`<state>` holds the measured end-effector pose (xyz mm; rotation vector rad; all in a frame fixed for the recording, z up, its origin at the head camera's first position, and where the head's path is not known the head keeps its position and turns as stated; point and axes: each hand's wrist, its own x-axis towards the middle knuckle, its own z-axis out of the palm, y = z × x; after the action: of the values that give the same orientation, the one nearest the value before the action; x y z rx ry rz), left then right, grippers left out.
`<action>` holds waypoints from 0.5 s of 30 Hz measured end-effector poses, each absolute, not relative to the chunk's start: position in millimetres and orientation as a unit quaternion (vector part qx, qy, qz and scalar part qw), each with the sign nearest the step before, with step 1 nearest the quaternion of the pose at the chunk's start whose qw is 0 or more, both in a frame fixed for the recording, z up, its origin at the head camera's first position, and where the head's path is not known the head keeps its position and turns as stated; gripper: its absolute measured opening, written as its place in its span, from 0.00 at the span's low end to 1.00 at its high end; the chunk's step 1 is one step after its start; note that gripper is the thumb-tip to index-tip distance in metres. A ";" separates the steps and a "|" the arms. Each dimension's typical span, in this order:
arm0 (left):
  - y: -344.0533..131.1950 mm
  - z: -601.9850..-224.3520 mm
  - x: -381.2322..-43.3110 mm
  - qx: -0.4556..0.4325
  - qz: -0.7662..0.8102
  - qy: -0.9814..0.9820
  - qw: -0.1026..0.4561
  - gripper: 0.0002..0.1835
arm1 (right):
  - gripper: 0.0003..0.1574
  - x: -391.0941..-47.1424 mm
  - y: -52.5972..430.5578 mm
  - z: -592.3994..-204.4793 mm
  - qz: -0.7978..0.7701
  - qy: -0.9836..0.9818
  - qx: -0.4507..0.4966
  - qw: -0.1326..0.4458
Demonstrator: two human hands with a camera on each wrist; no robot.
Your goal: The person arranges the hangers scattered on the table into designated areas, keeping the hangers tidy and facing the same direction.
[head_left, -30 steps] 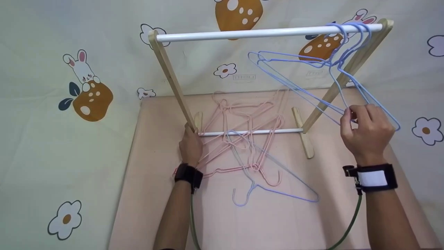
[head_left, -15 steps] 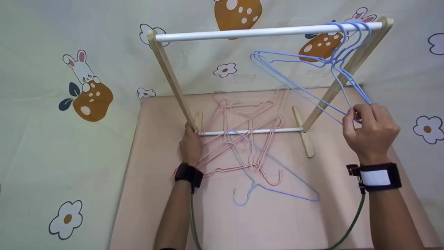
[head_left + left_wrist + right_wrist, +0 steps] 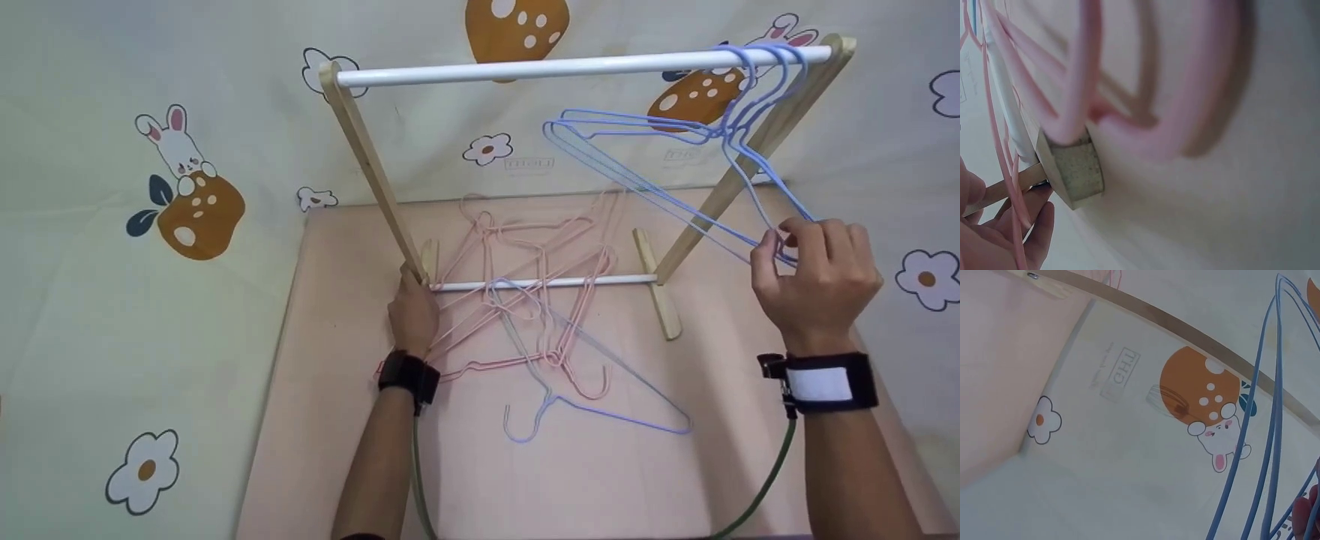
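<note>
Blue hangers (image 3: 727, 133) hang at right; your right hand (image 3: 821, 285) holds their near ends between bent fingers, while your left hand (image 3: 414, 319) curls its fingers low round the left post (image 3: 371, 161).

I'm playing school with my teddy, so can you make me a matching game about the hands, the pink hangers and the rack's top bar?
Things
1. left hand
2. right hand
3. pink hangers
4. top bar

Places, colours, states
A. white
B. at the foot of a wooden post, gripping it
C. in a tangled heap
D. holding hanging blue hangers

Right pairs: 1-B, 2-D, 3-C, 4-A
</note>
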<state>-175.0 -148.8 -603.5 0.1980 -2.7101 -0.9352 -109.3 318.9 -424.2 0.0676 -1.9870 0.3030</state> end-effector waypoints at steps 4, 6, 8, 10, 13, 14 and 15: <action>-148.9 -602.6 -175.1 0.069 -0.323 -0.934 0.134 0.21 | 0.20 -108.3 317.0 -423.9 0.133 -0.836 0.032 0.531; -148.7 -602.4 -175.2 0.070 -0.326 -0.934 0.131 0.21 | 0.19 -107.9 315.9 -424.6 0.136 -0.837 0.034 0.530; -148.7 -602.4 -175.0 0.074 -0.330 -0.933 0.125 0.21 | 0.19 -107.4 314.9 -425.3 0.139 -0.836 0.035 0.529; -148.8 -602.9 -175.3 0.078 -0.335 -0.931 0.120 0.21 | 0.19 -107.1 314.0 -426.0 0.143 -0.835 0.035 0.530; -148.9 -603.6 -175.7 0.081 -0.338 -0.930 0.118 0.22 | 0.18 -106.3 312.3 -426.1 0.148 -0.833 0.037 0.531; -149.0 -603.8 -175.6 0.078 -0.337 -0.931 0.121 0.22 | 0.18 -105.9 311.7 -426.0 0.149 -0.833 0.038 0.532; -149.1 -604.0 -175.4 0.074 -0.336 -0.931 0.125 0.21 | 0.18 -105.6 311.0 -425.9 0.151 -0.832 0.039 0.533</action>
<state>-175.4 -149.1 -604.0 0.2155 -2.7111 -0.9784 -105.6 311.0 -425.9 0.0931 -1.9838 0.3590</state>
